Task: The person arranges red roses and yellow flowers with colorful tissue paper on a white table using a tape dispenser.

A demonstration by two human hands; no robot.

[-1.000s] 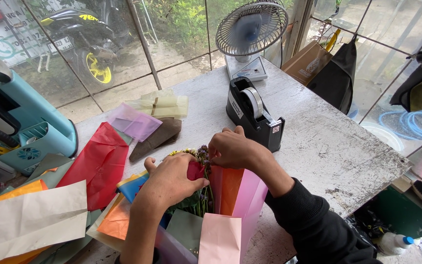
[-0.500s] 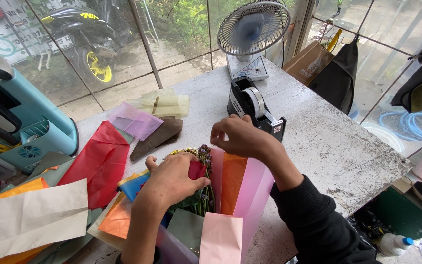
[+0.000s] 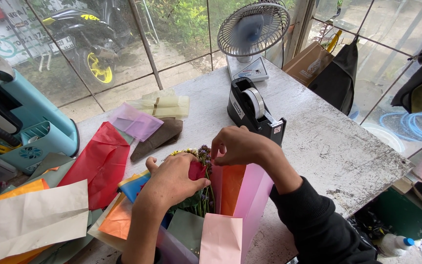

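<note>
A small bunch of flowers (image 3: 199, 157) with green stems lies on layered pink and orange wrapping sheets (image 3: 242, 190) on the white table (image 3: 328, 146). My left hand (image 3: 169, 183) grips the bunch around its red wrap from the left. My right hand (image 3: 238, 145) pinches the top edge of the orange and pink sheets beside the flower heads, fingers curled down. A black tape dispenser (image 3: 252, 110) stands just beyond my right hand.
Coloured paper sheets cover the table's left: red (image 3: 101, 161), lilac (image 3: 135, 122), brown (image 3: 157, 138), cream (image 3: 30, 215). A teal machine (image 3: 30, 132) stands at far left, a desk fan (image 3: 252, 34) at the back. The table's right edge drops off near hanging bags.
My right hand has lifted slightly and shifted along the top of the sheets toward the tape dispenser. My left hand keeps its hold on the flowers.
</note>
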